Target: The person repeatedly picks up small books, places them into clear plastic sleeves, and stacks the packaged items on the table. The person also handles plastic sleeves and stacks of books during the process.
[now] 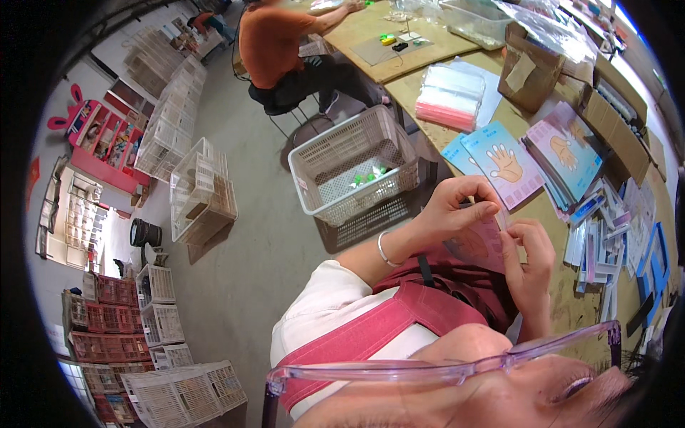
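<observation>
My left hand (462, 209), with a bracelet at its wrist, has thumb and fingers pinched at the upper edge of a pink printed card (477, 245). My right hand (529, 258) has its fingers curled in at the card's right side, gripping the same edge. Most of the card hangs below my hands, in front of my dark red apron (457, 292), and is partly hidden by my fingers. On the table beyond lies a blue and pink card with a hand drawing (505, 162). Right of it is a stack of similar cards (567, 153).
Clear plastic bags with pink ends (451, 96) lie farther back. Small blue and white boxes (599, 239) are heaped at right, near cardboard boxes (531, 71). A white basket (357, 167) with green-topped items stands left of the table (389, 71). A person in orange (271, 43) sits beyond it.
</observation>
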Tool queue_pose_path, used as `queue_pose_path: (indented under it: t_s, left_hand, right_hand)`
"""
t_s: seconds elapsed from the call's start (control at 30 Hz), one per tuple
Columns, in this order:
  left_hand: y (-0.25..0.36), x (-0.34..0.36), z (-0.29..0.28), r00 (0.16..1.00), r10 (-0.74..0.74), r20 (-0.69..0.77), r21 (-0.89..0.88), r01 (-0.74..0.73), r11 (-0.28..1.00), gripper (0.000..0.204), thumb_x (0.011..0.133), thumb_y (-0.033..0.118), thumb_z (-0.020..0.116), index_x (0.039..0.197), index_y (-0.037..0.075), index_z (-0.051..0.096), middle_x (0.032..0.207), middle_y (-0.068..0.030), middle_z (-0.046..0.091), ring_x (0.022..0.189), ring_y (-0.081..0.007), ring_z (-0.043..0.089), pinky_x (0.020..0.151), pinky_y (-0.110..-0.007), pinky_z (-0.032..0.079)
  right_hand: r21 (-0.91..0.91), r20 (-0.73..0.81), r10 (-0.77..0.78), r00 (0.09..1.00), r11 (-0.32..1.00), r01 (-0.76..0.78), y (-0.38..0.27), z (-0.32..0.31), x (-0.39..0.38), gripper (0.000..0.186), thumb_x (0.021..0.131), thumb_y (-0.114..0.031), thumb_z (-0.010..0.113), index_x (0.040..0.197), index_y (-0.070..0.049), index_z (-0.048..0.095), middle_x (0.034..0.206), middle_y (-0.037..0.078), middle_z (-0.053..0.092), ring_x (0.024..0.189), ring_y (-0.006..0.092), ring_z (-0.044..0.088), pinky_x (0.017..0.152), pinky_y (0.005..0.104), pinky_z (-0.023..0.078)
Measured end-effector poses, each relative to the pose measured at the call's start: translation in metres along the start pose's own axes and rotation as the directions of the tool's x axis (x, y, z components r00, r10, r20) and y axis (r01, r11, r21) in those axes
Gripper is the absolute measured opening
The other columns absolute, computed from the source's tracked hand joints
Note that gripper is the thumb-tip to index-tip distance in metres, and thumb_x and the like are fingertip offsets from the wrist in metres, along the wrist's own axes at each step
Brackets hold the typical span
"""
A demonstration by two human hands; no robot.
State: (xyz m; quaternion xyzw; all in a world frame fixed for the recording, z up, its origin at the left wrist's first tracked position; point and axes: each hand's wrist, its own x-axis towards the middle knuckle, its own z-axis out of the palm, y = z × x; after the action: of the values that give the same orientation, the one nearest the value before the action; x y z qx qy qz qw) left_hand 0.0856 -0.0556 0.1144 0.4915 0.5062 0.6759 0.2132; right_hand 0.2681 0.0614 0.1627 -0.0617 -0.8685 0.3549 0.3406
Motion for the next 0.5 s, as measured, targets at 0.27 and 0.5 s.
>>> queue_pose_path:
  t_s: [0.27, 0.5]
  left_hand:
    - [-0.0027, -0.0004, -0.001, 0.985, -0.151, 0.085, -0.333, 0.171, 0.927, 0.009, 0.102, 0.008, 0.072, 0.105, -0.001, 0.071, 0.103, -0.0025, 0.069, 0.095, -0.0083, 0.063, 0.084, -0.024, 0.051]
    - [-0.0035, -0.004, -0.0018, 0.998, 0.02, 0.059, 0.004, -0.021, 1.0, 0.01, 0.103, 0.011, 0.07, 0.102, 0.001, 0.068, 0.098, -0.0017, 0.064, 0.092, -0.0099, 0.059, 0.083, -0.026, 0.049]
  right_hand:
    - [0.151, 0.009, 0.108, 0.994, 0.983, -0.108, 0.0023, -0.0007, 0.0024, 0.006, 0.092, 0.005, 0.07, 0.092, 0.004, 0.065, 0.094, 0.014, 0.068, 0.078, 0.0195, 0.064, 0.07, 0.0302, 0.051]
    - [0.243, 0.056, 0.163, 0.985, 0.955, -0.172, 0.0053, 0.002, 0.0028, 0.005, 0.09, 0.007, 0.069, 0.088, 0.004, 0.065, 0.093, 0.012, 0.069, 0.078, 0.0147, 0.063, 0.071, 0.0282, 0.051]
